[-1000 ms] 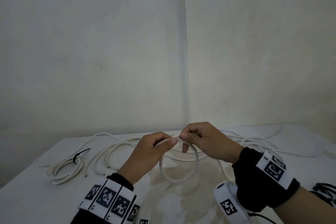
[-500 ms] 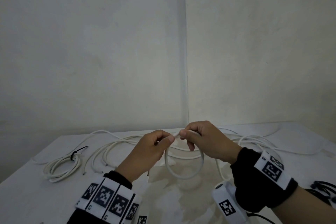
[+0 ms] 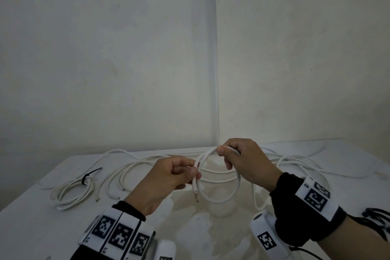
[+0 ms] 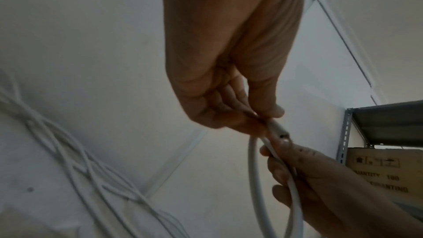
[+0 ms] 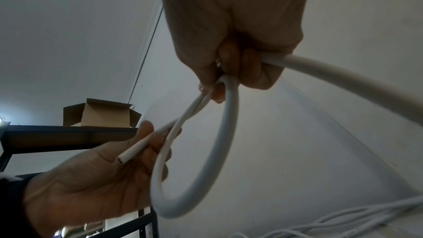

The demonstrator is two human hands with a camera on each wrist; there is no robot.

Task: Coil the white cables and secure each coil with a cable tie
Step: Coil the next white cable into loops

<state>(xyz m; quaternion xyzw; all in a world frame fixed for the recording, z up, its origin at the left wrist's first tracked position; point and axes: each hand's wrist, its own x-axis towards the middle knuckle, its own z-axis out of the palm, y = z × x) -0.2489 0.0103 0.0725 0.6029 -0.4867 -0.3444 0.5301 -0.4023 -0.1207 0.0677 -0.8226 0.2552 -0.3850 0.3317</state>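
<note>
White table (image 3: 31, 228), loose cables (image 3: 135, 167), tied coil (image 3: 69, 191)

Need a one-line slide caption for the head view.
Both hands form the first loop of a white cable above the table: left hand pinches its cut end, right hand grips the top.

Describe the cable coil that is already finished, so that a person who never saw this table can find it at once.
Start from the white table and go to its far left part, away from both hands. There lies a flat bundle of white loops, the finished coil. Unlike the loose cables beside it, a black cable tie is around it, with its tail sticking out.
</note>
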